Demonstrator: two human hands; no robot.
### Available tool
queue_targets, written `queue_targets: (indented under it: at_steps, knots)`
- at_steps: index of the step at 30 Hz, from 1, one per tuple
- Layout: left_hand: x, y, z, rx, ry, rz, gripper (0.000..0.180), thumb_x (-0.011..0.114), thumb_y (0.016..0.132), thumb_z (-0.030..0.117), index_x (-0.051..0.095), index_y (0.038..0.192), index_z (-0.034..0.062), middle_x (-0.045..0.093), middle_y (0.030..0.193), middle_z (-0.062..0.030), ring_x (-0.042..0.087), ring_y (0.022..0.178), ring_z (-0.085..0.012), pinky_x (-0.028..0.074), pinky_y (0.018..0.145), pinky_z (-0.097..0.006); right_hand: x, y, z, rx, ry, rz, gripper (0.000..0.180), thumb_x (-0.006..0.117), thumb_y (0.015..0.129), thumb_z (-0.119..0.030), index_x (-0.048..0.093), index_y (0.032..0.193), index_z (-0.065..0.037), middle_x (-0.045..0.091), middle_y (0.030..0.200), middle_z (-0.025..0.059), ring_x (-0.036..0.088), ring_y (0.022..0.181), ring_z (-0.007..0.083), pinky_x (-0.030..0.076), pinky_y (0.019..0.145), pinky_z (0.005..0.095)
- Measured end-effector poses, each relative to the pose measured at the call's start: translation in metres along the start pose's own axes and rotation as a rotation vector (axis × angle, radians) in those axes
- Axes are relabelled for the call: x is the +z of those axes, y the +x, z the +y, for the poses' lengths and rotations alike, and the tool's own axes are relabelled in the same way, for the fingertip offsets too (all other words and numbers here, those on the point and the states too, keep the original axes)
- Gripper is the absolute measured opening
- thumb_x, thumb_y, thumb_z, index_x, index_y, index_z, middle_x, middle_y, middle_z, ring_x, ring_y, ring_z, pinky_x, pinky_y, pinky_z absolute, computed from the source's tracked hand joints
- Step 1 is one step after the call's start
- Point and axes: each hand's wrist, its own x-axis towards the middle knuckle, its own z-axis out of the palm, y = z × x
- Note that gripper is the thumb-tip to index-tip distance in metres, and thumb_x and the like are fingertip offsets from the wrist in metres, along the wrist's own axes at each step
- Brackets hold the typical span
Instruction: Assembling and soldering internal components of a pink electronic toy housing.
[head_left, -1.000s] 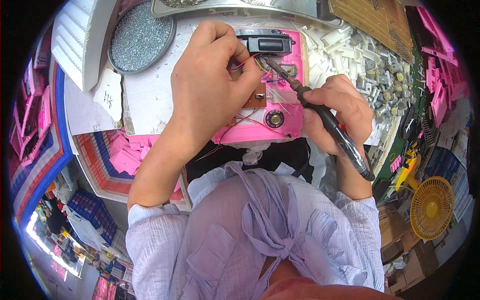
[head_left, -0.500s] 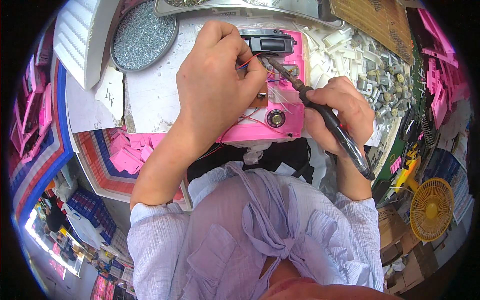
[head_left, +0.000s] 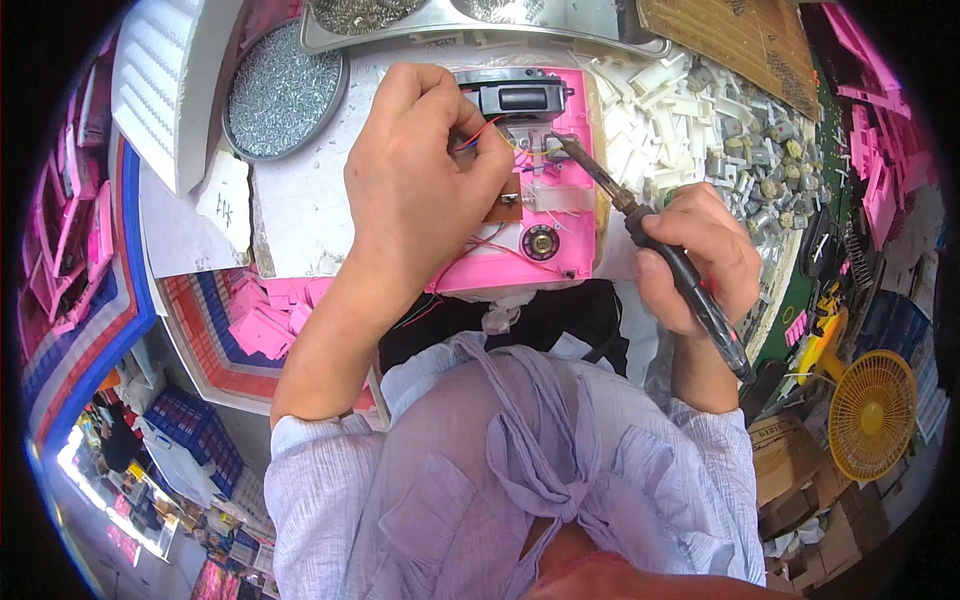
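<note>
Left hand: the left hand (head_left: 425, 175) lies palm down over the left half of the pink plastic housing (head_left: 555, 215), its fingers curled and pinching thin red and orange wires (head_left: 478, 135) at the fingertips.
Right hand: the right hand (head_left: 695, 260) is closed in a fist around the black handle of the soldering iron (head_left: 655, 235), gripping it like a pen.
Soldering iron: it slants up and to the left from the fist; its metal tip rests on a joint in the upper middle of the housing, just beside the left fingertips.
Pink housing: it lies flat on the white worktop (head_left: 300, 205) right in front of the person, between the two hands, open side up.
Inside the housing: a black rectangular part (head_left: 515, 95) sits at the top edge, a small brown circuit board (head_left: 505, 205) peeks out under the left hand, and a small round metal speaker (head_left: 540, 242) sits low in the shell with red wires running past it.
Left of the work: a round dish of small silver screws (head_left: 280, 95) stands near the left wrist, and a white ribbed foam tray (head_left: 165, 90) lies beyond it.
Right of the work: a heap of white plastic pieces (head_left: 665, 110) and small grey motors (head_left: 755, 170) covers the worktop.
Far right: a yellow fan (head_left: 872, 415) stands low, well apart from the hands.
</note>
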Motion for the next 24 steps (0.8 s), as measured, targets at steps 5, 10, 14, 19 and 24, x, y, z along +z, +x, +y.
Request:
queue_targets:
  at_steps: [5,10,14,19,24]
  knots:
    - [0.001,0.000,0.000,0.017,-0.003,0.021,0.012,0.075,0.072,0.003,0.063,0.074,0.0017,0.061,0.096,-0.0098,0.064,0.072,-0.0239,0.054,0.063,-0.035,-0.004,0.002,-0.001,0.000,-0.017,0.000,0.030,0.079,0.072,-0.002,0.069,0.101,0.002,0.065,0.071,0.0093,0.058,0.058,0.0231,0.044,0.057,0.0336]
    - [-0.003,-0.002,0.002,0.041,-0.032,0.032,0.020,0.078,0.072,0.002,0.064,0.086,0.0024,0.060,0.099,-0.0124,0.064,0.074,-0.0264,0.055,0.066,-0.036,-0.007,0.001,-0.002,0.019,-0.012,0.003,0.030,0.078,0.073,-0.001,0.069,0.100,0.002,0.065,0.071,0.0100,0.058,0.058,0.0231,0.044,0.056,0.0334]
    - [-0.028,-0.011,0.019,0.312,0.034,-0.072,0.034,0.080,0.072,0.000,0.069,0.103,0.0047,0.060,0.109,-0.0136,0.065,0.082,-0.0215,0.055,0.069,-0.032,-0.017,-0.005,-0.001,0.012,-0.033,0.061,0.031,0.078,0.073,-0.001,0.068,0.102,0.002,0.066,0.073,0.0099,0.059,0.059,0.0221,0.045,0.057,0.0329]
    - [-0.006,-0.016,0.021,0.374,0.003,-0.403,0.028,0.079,0.077,0.002,0.073,0.103,0.0078,0.068,0.102,-0.0080,0.068,0.087,-0.0283,0.056,0.072,-0.035,-0.019,-0.011,-0.004,0.168,-0.008,0.116,0.039,0.082,0.075,-0.001,0.068,0.111,0.002,0.069,0.084,0.0110,0.064,0.070,0.0217,0.049,0.063,0.0311]
    - [-0.002,-0.012,0.012,0.059,-0.276,-0.381,0.013,0.078,0.081,0.003,0.073,0.093,0.0029,0.071,0.085,-0.0089,0.068,0.073,-0.0197,0.054,0.064,-0.031,-0.001,-0.017,-0.007,0.343,0.097,0.001,0.055,0.077,0.084,0.006,0.056,0.134,0.001,0.066,0.111,0.0165,0.069,0.102,0.0253,0.054,0.091,0.0356]
